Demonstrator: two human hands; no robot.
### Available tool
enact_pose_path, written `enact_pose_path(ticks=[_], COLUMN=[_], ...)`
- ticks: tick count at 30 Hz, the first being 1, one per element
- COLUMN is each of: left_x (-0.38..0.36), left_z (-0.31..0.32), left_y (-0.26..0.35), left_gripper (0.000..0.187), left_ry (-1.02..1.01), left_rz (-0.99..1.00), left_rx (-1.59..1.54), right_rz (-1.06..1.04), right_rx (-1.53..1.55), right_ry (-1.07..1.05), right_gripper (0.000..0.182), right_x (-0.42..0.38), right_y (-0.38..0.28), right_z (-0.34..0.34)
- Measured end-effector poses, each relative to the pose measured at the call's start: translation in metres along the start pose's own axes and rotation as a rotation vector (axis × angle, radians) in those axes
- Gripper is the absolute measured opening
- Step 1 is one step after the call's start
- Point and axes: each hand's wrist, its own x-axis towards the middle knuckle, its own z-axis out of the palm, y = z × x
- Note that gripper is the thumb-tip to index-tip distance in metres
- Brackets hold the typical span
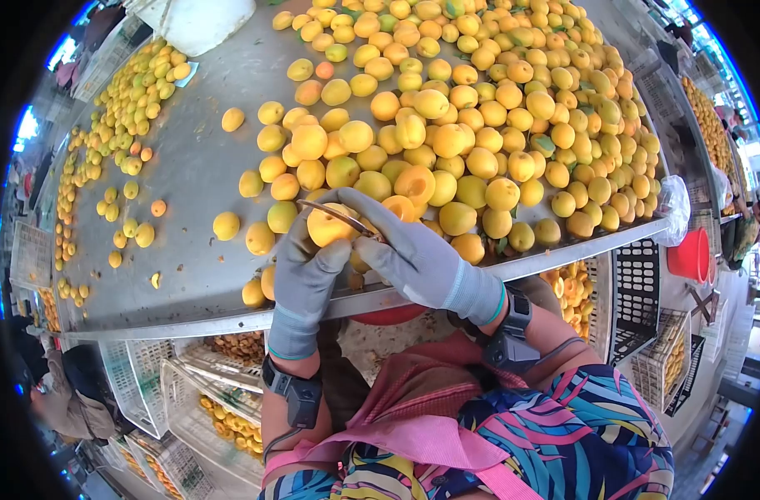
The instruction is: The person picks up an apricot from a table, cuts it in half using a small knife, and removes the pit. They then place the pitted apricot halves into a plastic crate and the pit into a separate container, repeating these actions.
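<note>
My left hand [303, 287], in a grey glove, is closed around a yellow-orange apricot [330, 227] above the near edge of the metal table. My right hand [421, 258], gloved the same way, pinches a thin, slightly curved knife [340, 214] whose narrow strip lies across the top of that apricot. The fingers hide part of the knife and the fruit's lower side. Just beyond my hands, a halved apricot [415, 183] shows its hollow, and a second cut one [399, 207] sits against my right fingers.
A large heap of whole apricots [480, 117] covers the table's right side, and a smaller heap [134, 92] lies far left. Under the metal table edge [188, 327] stand white crates [138, 379] and a crate of halves [573, 296]. A red bucket [689, 254] stands at right.
</note>
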Motion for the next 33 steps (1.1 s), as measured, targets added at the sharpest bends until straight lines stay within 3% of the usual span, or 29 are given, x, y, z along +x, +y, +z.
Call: enact_pose_path(ticks=[5,8,11,13,14,17,22,27,33], left_x=[0.001,0.000,-0.004,-0.004,-0.003,-0.004,0.002,0.003,0.006], left_z=[0.001,-0.002,-0.001,-0.002,-0.005,-0.003,0.006,0.015,0.012], left_y=[0.001,-0.001,0.005,0.003,0.002,-0.003,-0.018,-0.013,-0.013], left_gripper=[0.062,0.060,0.053,0.049,0.052,0.051,0.056,0.054,0.056], left_ry=[-0.023,0.007,0.009,0.037,-0.017,-0.042,-0.011,-0.014,-0.034], left_rz=[0.001,0.007,-0.057,-0.019,0.050,-0.042,-0.017,-0.103,-0.178], left_rx=[-0.097,0.006,0.255,0.472,0.525,0.275,-0.086,-0.192,-0.221], right_rz=[0.065,0.130,0.160,-0.014,0.076,0.236,0.123,0.040,0.112], right_rx=[-0.129,-0.130,-0.245,-0.274,-0.259,-0.313,-0.267,-0.190,-0.226], right_ry=[-0.025,-0.072,-0.065,0.018,-0.049,-0.136,0.046,0.115,0.117], right_gripper=[0.058,0.058,0.058,0.057,0.056,0.051,0.051,0.052,0.052], right_x=[-0.001,-0.001,-0.003,-0.005,-0.002,-0.003,-0.004,-0.004,-0.005], right_y=[-0.010,-0.016,-0.012,0.008,-0.002,-0.017,-0.001,-0.001,-0.001], right_z=[-0.007,-0.009,-0.007,-0.003,-0.009,-0.016,-0.002,-0.002,-0.001])
